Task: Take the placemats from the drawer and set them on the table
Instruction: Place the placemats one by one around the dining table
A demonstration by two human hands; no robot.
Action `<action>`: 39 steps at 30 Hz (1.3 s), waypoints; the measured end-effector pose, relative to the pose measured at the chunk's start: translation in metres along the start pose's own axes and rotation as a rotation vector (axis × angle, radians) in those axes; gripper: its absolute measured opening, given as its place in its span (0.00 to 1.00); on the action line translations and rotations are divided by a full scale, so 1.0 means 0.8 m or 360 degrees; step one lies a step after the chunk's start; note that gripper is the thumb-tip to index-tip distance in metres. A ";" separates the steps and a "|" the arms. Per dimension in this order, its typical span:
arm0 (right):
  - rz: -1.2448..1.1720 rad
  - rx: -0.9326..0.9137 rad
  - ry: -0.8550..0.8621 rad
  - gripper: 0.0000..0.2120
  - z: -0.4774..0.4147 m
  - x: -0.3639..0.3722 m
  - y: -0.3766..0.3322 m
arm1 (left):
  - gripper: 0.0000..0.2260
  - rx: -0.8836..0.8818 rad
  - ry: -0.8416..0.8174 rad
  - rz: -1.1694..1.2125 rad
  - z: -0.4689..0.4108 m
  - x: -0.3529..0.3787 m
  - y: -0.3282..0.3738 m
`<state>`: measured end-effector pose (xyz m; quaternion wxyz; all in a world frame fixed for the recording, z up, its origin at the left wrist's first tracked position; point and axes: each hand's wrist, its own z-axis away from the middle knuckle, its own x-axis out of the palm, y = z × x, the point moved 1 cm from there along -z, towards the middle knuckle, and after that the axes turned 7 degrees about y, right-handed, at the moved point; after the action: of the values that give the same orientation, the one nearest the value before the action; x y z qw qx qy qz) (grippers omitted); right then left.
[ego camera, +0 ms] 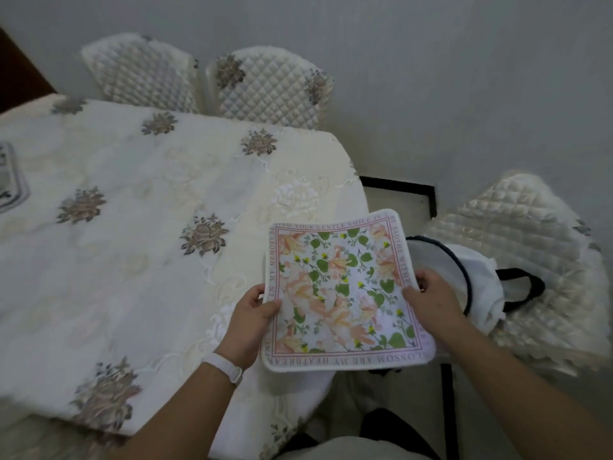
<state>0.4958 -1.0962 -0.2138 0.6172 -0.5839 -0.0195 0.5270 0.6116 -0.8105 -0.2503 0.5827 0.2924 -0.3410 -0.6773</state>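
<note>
I hold a square floral placemat (345,290) with a pink lettered border, just off the right end of the table (139,234). My left hand (253,312) pinches its left edge and my right hand (431,298) grips its right edge. The edge of at least one more mat shows beneath it on the left side. Another placemat (11,177) with a grey border lies flat at the far left edge of the table. The table is covered in a cream cloth with embroidered flowers. No drawer is in view.
Two quilted chairs (265,84) stand at the table's far side against the wall. A third quilted chair (537,270) on the right carries a white bag with dark handles (477,280). My legs are below the mat.
</note>
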 end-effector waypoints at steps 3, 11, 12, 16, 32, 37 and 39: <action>0.0045 -0.0099 -0.0118 0.05 -0.035 0.013 -0.020 | 0.08 -0.0007 0.0119 0.0030 -0.004 -0.006 0.002; 0.0173 -0.0264 -0.0385 0.07 -0.135 0.037 -0.062 | 0.09 -0.0083 0.0428 0.0099 -0.018 0.020 0.009; 0.0194 -0.0283 -0.0402 0.06 -0.146 0.040 -0.064 | 0.09 -0.0092 0.0467 0.0101 -0.020 0.025 0.010; 0.0340 -0.0318 -0.0449 0.05 -0.186 0.050 -0.072 | 0.10 -0.0109 0.0518 -0.0004 -0.025 0.047 0.013; 0.0846 -0.0847 -0.0601 0.07 -0.265 0.141 -0.150 | 0.12 -0.0254 0.0682 0.0017 -0.022 0.096 -0.024; 0.0904 -0.0959 -0.0647 0.15 -0.280 0.158 -0.159 | 0.09 -0.0177 0.0722 -0.0108 -0.022 0.103 -0.039; 0.0887 -0.1030 -0.0631 0.16 -0.283 0.161 -0.159 | 0.08 -0.0156 0.0759 -0.0175 -0.022 0.102 -0.046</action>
<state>0.7779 -1.1378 -0.2676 0.2228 -0.6173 -0.1429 0.7409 0.5918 -0.8905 -0.2901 0.6223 0.4335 -0.1442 -0.6356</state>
